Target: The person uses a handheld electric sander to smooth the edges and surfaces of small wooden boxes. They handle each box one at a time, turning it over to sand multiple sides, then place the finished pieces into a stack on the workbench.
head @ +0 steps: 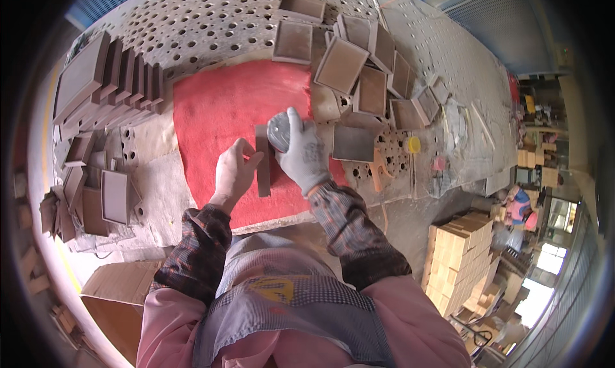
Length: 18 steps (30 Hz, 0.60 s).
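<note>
On a red cloth (216, 108) lies a narrow dark brown piece (263, 171), perhaps a shallow box on its edge, running away from me. My bare left hand (236, 168) is at its left side, thumb and fingertips at or very near its edge; whether they grip it is unclear. My right hand (303, 154), in a grey-white work glove, is closed around a rounded dark grey tool (279, 131), perhaps a small sander, against or close to the piece's right side. The tool's working face is hidden.
Stacked brown trays (81, 79) stand at the left, with loose ones (114, 195) nearer me. More trays (342, 65) lie beyond the cloth at the right, near a yellow cap (413, 145) and an orange tool (378, 171). A cardboard box (122, 281) stands lower left; a person (521, 207) is far right.
</note>
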Tool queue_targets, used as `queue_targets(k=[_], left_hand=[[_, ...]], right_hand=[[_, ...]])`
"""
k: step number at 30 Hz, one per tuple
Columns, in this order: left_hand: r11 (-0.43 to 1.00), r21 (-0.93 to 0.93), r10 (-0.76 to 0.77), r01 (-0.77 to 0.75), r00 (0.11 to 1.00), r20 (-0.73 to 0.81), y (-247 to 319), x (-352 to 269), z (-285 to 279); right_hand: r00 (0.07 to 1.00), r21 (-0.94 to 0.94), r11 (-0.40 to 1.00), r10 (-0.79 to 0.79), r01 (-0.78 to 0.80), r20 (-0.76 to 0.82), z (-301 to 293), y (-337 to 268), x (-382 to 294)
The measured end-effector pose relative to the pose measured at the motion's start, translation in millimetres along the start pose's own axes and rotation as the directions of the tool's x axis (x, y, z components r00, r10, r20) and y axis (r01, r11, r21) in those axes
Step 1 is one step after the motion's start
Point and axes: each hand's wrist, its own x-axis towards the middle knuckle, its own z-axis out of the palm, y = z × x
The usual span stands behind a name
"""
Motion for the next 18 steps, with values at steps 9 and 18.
queue_targets(k=[9, 18], left_hand=[[0.993, -0.030, -0.115, 0.116, 0.993, 0.037, -6, 1, -15], [0.833, 0.471, 0.264, -0.291, 0.956, 0.125, 61, 59, -11]], right_hand=[[0.946, -0.011, 0.994, -0.101, 0.110, 0.309, -26, 3, -63], [0.978, 0.166, 0.983, -0.043, 0.078, -0.204, -73, 36, -84]])
